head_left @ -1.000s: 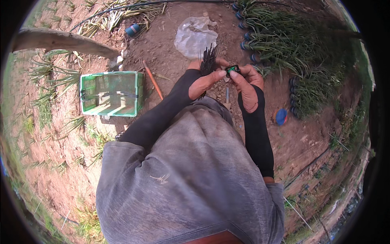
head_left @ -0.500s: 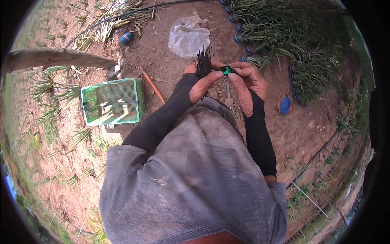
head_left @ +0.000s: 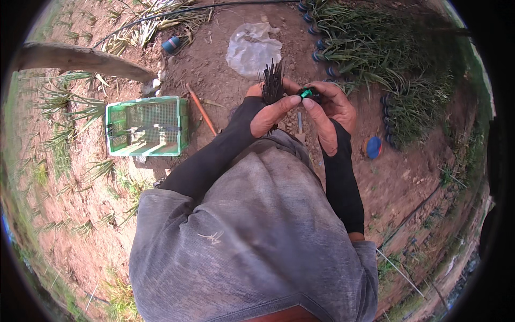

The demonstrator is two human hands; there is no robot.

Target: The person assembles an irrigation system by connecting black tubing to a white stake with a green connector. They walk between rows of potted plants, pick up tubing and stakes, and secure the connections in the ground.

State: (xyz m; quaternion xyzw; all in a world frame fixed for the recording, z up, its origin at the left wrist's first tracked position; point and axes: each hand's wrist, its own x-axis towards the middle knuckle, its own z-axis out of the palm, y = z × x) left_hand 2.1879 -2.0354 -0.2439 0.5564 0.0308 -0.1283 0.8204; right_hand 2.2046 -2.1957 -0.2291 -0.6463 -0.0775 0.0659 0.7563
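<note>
Here, your left hand (head_left: 265,116) has its grip closed around a bundle of dark, thin strips (head_left: 272,86), which poke up past your thumb. Your right hand (head_left: 335,111) pinches a small black-and-green piece (head_left: 307,93) just right of the bundle, and the tips of your 2 thumbs come together at its near edge. Beyond your hands, a clear plastic sheet (head_left: 252,51) lies on the soil (head_left: 217,40). Leftward sits a green crate (head_left: 184,124), with an orange stick (head_left: 201,110) lying near its right side.

black strip bundle (head_left: 272,86) | splayed, in left hand (head_left: 267,116) | green-black piece (head_left: 307,94) | beside it, pinched
</note>
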